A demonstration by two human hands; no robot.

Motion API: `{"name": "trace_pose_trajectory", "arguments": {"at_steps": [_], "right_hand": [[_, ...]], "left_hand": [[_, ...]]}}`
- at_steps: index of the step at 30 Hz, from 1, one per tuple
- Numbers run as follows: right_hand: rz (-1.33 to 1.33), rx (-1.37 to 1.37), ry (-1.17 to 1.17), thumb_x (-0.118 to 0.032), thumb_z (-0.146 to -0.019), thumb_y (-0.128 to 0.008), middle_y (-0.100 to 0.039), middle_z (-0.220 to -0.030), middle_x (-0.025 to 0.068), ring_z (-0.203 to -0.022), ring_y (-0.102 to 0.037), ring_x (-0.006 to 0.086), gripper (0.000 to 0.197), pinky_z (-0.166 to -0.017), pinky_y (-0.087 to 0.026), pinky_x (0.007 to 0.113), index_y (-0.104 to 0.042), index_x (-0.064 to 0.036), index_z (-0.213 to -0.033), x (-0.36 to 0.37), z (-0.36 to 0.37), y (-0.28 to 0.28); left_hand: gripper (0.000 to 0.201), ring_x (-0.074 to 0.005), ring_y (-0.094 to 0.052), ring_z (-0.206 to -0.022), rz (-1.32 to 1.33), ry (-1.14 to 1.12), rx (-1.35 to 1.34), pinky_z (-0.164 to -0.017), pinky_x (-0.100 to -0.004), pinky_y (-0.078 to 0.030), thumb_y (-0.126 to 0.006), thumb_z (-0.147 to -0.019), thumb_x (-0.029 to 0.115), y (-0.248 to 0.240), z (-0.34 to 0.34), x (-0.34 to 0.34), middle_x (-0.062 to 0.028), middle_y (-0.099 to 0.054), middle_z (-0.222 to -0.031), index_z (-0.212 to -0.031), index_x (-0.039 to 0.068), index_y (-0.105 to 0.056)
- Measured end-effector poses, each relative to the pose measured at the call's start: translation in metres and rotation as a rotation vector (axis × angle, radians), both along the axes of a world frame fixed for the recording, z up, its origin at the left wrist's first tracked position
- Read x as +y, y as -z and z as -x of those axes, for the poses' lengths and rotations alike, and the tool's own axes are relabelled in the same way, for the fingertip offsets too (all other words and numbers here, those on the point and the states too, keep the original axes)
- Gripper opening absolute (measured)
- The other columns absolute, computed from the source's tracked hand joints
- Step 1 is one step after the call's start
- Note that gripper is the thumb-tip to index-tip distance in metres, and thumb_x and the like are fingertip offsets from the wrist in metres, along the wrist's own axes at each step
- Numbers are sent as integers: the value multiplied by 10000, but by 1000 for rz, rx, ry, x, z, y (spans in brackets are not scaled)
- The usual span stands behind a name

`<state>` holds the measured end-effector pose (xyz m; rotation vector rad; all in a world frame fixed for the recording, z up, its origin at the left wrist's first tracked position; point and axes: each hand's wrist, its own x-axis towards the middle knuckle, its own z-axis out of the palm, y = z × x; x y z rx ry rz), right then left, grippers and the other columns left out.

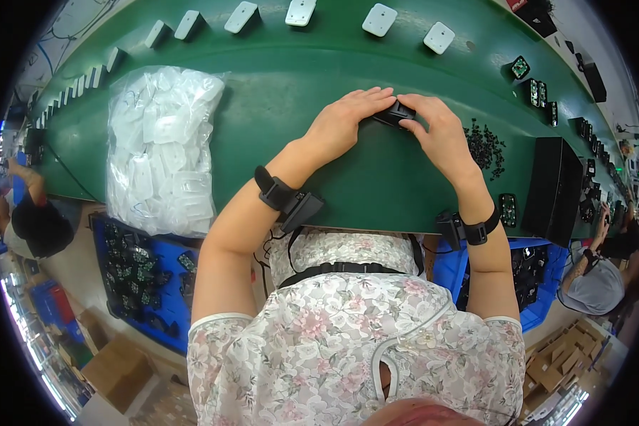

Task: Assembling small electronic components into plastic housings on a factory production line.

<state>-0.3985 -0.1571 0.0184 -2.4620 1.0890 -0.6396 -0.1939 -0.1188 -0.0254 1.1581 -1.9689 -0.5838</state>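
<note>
A small black plastic housing [395,113] is held between my two hands over the green table, near its middle. My left hand [344,119] is closed against the left and far side of it, fingers pressed together. From the other side, my right hand [437,131] grips it between thumb and fingers. The fingers hide part of the housing, so its inside cannot be made out. Just right of my right hand lies a scattered pile of small black parts [484,149].
Left of my arms lies a clear bag of translucent white plastic pieces [160,156]. White units [380,20] line the green table's [277,85] far side. At right stand a black box [552,192] and circuit-board units [508,210]. Blue bins [149,270] sit below the edge; co-workers are at both sides.
</note>
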Motion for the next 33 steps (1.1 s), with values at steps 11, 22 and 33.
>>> {"name": "trace_pose_trajectory", "arguments": {"at_steps": [11, 22, 33], "right_hand": [[188, 67, 10, -50, -772, -655, -612, -1114, 64, -953, -586, 257, 397, -817, -491, 348, -583, -78, -1161, 10, -2, 8], [-466, -35, 19, -95, -831, -636, -664, -1043, 102, -889, -626, 163, 345, -819, -479, 287, -602, -47, -1171, -41, 2, -15], [-309, -465, 276, -173, -895, -607, -664, -985, 34, -860, -601, 105, 215, -756, -466, 236, -647, -44, -1062, -49, 15, -8]], "left_hand": [[630, -262, -445, -1265, 96, 33, -178, -1075, -390, -345, -482, -738, -122, 0, -3, 0, -89, -467, -1375, -1323, 110, -483], [403, -291, -585, -971, 314, -161, -193, -837, -372, -493, -681, -735, 77, 3, 20, -20, -140, -592, -1097, -1117, 27, -566], [312, -148, -625, -539, -350, -717, 467, -491, -251, -482, -593, -888, 131, -7, -45, -104, -126, -657, -812, -1085, -109, -562]]}}
